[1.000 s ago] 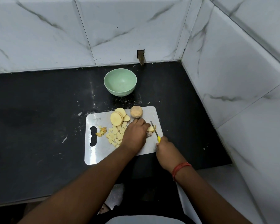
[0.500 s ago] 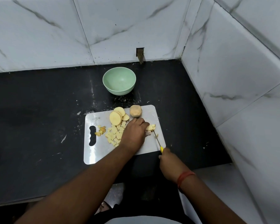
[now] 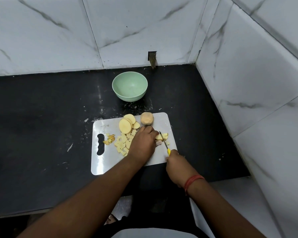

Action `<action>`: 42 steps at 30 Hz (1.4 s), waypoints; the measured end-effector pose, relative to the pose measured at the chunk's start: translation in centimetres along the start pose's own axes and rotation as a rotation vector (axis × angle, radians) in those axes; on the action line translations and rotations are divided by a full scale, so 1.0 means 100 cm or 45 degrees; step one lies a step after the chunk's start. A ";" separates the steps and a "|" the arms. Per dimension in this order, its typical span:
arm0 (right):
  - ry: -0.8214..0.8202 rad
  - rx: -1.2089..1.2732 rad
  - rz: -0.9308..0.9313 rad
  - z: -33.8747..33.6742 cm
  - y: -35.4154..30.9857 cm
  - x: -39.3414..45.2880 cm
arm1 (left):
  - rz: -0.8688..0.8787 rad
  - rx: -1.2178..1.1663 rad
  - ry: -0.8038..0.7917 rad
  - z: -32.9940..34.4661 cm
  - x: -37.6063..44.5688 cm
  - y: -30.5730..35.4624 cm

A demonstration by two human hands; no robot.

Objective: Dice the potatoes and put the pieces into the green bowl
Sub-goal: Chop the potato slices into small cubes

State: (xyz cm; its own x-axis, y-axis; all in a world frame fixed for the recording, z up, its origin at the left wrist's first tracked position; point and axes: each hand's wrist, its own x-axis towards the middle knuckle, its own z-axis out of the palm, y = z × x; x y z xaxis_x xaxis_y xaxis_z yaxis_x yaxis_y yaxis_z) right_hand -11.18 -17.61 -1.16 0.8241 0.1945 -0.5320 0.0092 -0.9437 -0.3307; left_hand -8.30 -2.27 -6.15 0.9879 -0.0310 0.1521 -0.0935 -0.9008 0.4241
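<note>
While my left hand (image 3: 143, 143) pins a potato slice (image 3: 159, 137) to the board (image 3: 108, 160), fingers curled over it, my right hand (image 3: 176, 164) grips the knife (image 3: 163, 142), blade down among the pieces. I judge I'm mid-dice. Dice (image 3: 123, 143), slices (image 3: 126, 125) and a half potato (image 3: 147, 118) wait on the board; the bowl (image 3: 129, 86) sits empty beyond. Next calls for an even crosswise cut, clear of my fingertips.

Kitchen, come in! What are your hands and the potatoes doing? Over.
Left hand pinning potato piece on board; right hand gripping knife, blade in it. Diced pile on board, green bowl empty. Nothing blocking.
</note>
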 end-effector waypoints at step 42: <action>-0.046 -0.119 -0.019 0.001 -0.009 -0.005 | -0.024 -0.089 -0.051 -0.004 0.000 -0.019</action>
State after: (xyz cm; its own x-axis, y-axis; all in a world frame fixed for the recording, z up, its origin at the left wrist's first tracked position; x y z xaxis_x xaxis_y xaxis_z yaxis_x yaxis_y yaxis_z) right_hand -11.59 -16.84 -0.67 0.8025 0.2163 -0.5560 0.0752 -0.9612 -0.2655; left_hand -8.13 -0.39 -6.61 0.9936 -0.0329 0.1081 -0.0819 -0.8689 0.4882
